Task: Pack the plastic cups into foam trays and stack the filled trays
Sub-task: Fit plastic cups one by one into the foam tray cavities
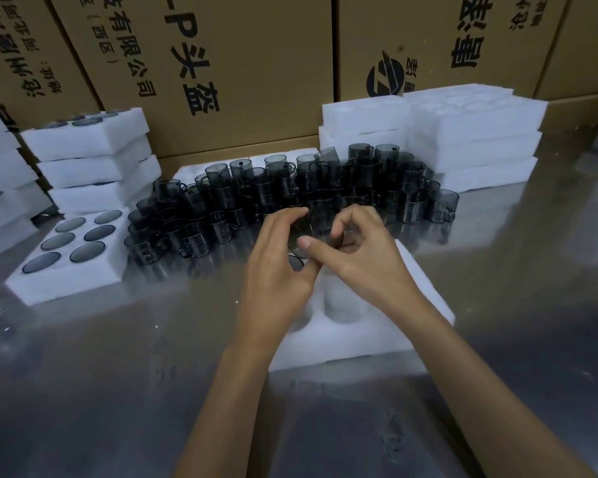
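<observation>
A white foam tray [377,326] with round pockets lies on the steel table in front of me, partly under my hands. Above its far end, my left hand [277,267] and my right hand [363,250] both grip one dark see-through plastic cup [320,219]. A second cup's rim [296,262] shows in a pocket under my left hand. Behind my hands, a big heap of the same smoky cups [290,191] spreads across the table. At the left lies a foam tray [94,281] whose several pockets are all filled with cups.
Stacks of filled foam trays [94,163] stand at the back left. Stacks of empty foam trays [463,132] stand at the back right. Tall cardboard boxes [242,63] wall off the back. The steel table [118,391] reaches toward me.
</observation>
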`<action>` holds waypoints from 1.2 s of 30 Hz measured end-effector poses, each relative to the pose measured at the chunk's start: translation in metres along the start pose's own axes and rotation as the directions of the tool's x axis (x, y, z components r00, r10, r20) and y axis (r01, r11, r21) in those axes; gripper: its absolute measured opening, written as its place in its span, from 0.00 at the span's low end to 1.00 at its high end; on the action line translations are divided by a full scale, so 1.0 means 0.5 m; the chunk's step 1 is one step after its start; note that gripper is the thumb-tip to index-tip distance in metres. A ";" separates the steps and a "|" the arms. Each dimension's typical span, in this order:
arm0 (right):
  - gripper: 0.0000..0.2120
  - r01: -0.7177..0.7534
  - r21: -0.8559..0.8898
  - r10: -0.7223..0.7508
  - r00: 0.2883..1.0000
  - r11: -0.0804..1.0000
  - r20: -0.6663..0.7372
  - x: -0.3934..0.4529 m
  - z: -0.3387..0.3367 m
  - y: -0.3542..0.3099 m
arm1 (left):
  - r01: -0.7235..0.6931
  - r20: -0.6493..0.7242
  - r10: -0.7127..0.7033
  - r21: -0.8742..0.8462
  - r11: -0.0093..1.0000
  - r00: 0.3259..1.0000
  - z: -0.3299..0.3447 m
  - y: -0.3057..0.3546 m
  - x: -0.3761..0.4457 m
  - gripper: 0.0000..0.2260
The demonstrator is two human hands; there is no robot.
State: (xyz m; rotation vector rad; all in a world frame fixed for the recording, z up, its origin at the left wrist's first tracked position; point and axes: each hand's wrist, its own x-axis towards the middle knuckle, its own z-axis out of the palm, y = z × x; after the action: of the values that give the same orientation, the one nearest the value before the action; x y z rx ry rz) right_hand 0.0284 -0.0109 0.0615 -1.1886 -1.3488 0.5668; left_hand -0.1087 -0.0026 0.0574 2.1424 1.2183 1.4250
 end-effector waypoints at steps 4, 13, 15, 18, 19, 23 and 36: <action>0.10 -0.030 0.087 0.036 0.997 0.996 -0.069 0.006 -0.033 -0.005 | 0.108 0.092 -0.091 -0.204 0.973 0.992 -0.005 0.007 0.006 0.25; 0.06 -0.136 -0.001 0.136 0.991 0.991 -0.002 0.014 -0.070 0.035 | 0.213 0.208 -0.204 -0.020 0.977 0.957 0.002 -0.015 0.003 0.24; 0.07 -0.169 -0.065 0.172 0.984 0.983 0.044 0.012 -0.066 0.044 | 0.224 0.232 -0.222 0.019 0.974 0.947 0.006 -0.021 0.004 0.24; 0.08 -0.180 -0.076 0.184 0.981 0.981 0.054 0.012 -0.066 0.047 | 0.228 0.244 -0.226 0.020 0.973 0.943 0.010 -0.025 0.003 0.26; 0.09 -0.180 -0.076 0.185 0.981 0.981 0.056 0.012 -0.066 0.047 | 0.222 0.246 -0.220 0.017 0.975 0.944 0.011 -0.024 0.002 0.26; 0.06 -0.210 -0.037 0.213 0.975 0.977 0.068 0.013 -0.068 0.049 | 0.220 0.267 -0.218 0.023 0.975 0.939 0.009 -0.024 0.002 0.26; 0.12 -0.020 -0.489 0.087 0.990 0.872 0.115 0.008 -0.076 0.053 | 0.199 0.382 -0.238 0.138 0.970 0.893 0.013 -0.015 -0.003 0.24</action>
State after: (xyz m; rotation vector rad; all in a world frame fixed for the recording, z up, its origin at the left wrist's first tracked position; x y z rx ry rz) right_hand 0.0725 -0.0100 0.0469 -1.6234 -1.6361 0.3544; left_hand -0.1067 0.0022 0.0486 2.1333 1.3324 0.8017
